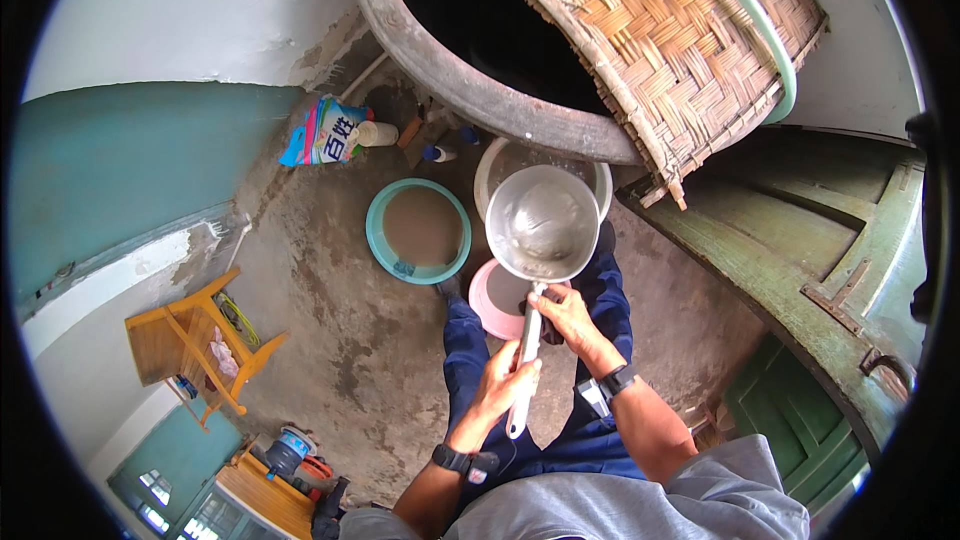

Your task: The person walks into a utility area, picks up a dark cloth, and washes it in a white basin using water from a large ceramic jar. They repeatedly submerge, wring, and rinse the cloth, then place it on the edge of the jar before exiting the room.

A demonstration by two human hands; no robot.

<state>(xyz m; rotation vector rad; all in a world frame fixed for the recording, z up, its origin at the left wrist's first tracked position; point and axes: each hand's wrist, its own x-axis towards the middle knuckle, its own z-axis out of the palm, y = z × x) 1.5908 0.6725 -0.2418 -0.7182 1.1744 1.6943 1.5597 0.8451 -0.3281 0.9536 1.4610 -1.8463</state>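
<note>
Both my hands hold the long handle of a metal ladle (541, 219), whose round bowl seems to hold clear water. My left hand (501, 382) grips the handle low down, and my right hand (564, 315) closes on it just under the bowl. Beneath the bowl a pale basin (487, 178) is partly hidden. Under the handle sits a pink basin (480, 305) with greyish contents. A turquoise basin (375, 229) of murky brown liquid stands left of them on the floor. Ahead is the thick rim of a large vat (480, 97), dark inside, partly covered by a woven bamboo mat (660, 37).
A detergent bag (324, 133), a white cup (377, 134) and small bottles lie by the wall. A wooden chair (202, 337) stands at left, a water jug (289, 451) at lower left. A green wooden door (720, 240) borders the right side.
</note>
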